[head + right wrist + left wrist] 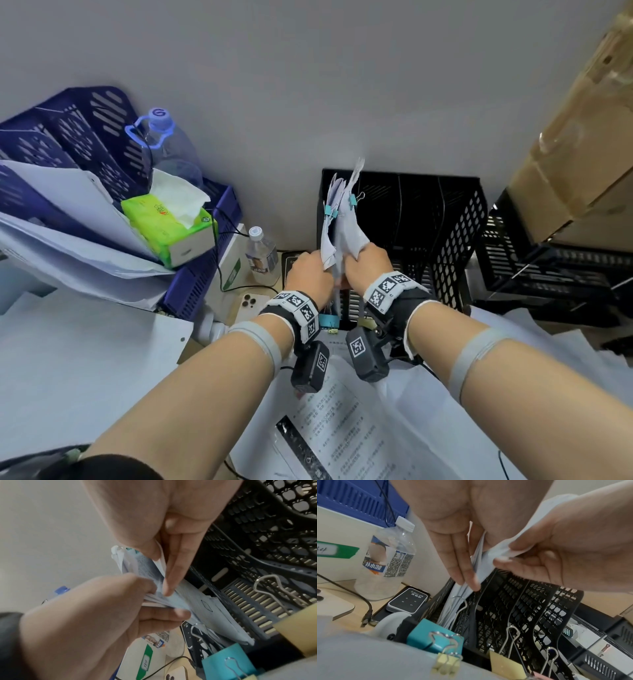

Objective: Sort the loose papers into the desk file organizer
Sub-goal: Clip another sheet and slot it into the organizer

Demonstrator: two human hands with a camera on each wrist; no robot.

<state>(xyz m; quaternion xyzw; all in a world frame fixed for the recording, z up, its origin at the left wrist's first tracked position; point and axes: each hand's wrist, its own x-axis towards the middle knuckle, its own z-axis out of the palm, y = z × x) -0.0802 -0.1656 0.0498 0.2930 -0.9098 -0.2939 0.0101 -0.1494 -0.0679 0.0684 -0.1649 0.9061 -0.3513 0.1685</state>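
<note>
A black mesh file organizer (445, 219) stands against the wall. Bundles of white papers (339, 219) held by teal binder clips (352, 200) stand upright in its leftmost slot. My left hand (320, 263) grips the left bundle near its lower part, thumb and fingers round the sheets (154, 599). My right hand (352, 263) pinches the right bundle beside it; in the left wrist view its fingertips (513, 547) nip a folded paper edge. More printed loose papers (335, 428) lie on the desk under my forearms. The other slots (530, 608) hold no papers.
A blue organizer (85, 137) with sheets, a green tissue pack (168, 226) and a big water jug (168, 144) sit at left. A small bottle (262, 257), a phone (251, 303) and cables lie beside the black organizer. Cardboard boxes (575, 154) and black trays (548, 267) crowd the right.
</note>
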